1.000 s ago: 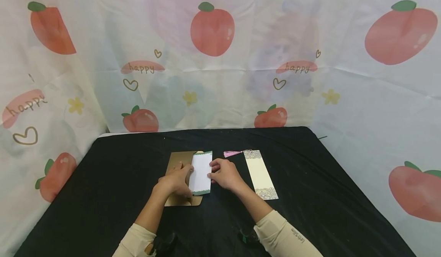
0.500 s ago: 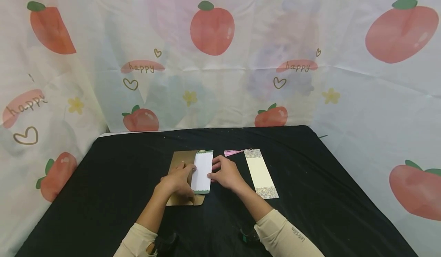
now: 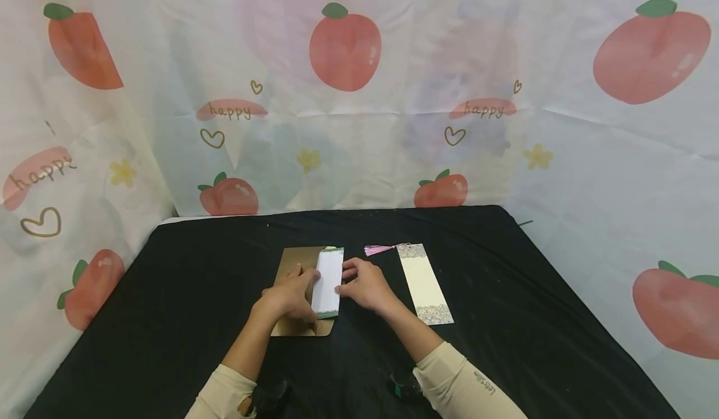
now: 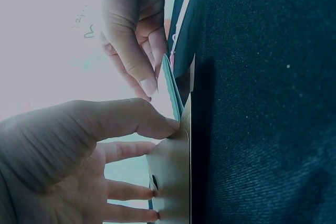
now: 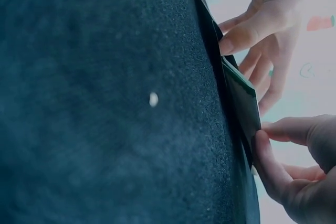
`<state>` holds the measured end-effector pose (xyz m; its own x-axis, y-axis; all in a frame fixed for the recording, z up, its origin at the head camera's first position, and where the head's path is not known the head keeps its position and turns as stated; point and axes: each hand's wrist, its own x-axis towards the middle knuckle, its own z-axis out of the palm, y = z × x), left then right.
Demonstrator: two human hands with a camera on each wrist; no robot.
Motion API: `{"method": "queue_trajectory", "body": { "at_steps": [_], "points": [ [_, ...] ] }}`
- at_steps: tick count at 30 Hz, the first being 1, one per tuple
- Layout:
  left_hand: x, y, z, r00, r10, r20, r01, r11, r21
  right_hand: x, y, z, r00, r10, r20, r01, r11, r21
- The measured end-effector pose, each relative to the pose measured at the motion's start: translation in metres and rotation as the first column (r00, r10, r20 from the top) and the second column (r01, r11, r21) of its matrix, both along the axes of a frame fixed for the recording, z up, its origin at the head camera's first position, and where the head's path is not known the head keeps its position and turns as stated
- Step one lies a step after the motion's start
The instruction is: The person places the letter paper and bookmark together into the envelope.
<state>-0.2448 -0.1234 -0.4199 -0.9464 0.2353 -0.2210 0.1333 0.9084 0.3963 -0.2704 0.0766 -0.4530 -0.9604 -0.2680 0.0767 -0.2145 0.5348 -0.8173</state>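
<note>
A brown envelope (image 3: 296,255) lies on the black cloth, its mouth facing right. A white folded card (image 3: 327,281) with green borders is partly inside that mouth; its left part is hidden. My left hand (image 3: 289,294) rests on the envelope, fingers spread. In the left wrist view its thumb presses by the mouth's near corner, and straight fingers touch the envelope's face (image 4: 173,171). With thumb and index finger, my right hand (image 3: 367,285) pinches the card's right edge, as the right wrist view of the card (image 5: 242,98) also shows.
Right of my right hand lies a cream bookmark (image 3: 424,285) with patterned ends. Its pink tassel (image 3: 379,250) stretches left. The black cloth (image 3: 168,319) covers the table, and a fruit-printed curtain (image 3: 359,150) stands behind and at both sides.
The card has slid left, further into the envelope, and less of it shows. My right hand has moved slightly left with it. The envelope and left hand shifted a little right at first.
</note>
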Motion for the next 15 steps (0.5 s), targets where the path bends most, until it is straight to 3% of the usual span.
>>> {"method": "queue_trajectory", "body": {
  "at_steps": [3, 10, 15],
  "points": [
    [0.0000, 0.0000, 0.0005, 1.000, 0.002, 0.000, -0.002, 1.000, 0.003, 0.0001, -0.0005, -0.0003, 1.000, -0.004, -0.006, 0.004, 1.000, 0.022],
    [-0.0009, 0.0000, -0.0011, 1.000, 0.008, 0.007, -0.008, 1.000, 0.005, 0.0019, -0.0016, -0.0022, 0.999, 0.014, 0.041, -0.013, 1.000, -0.024],
    [-0.0016, 0.0002, -0.0002, 1.000, 0.011, 0.007, -0.011, 1.000, -0.002, 0.0026, -0.0045, -0.0029, 0.999, 0.036, 0.026, -0.035, 0.998, -0.043]
  ]
}}
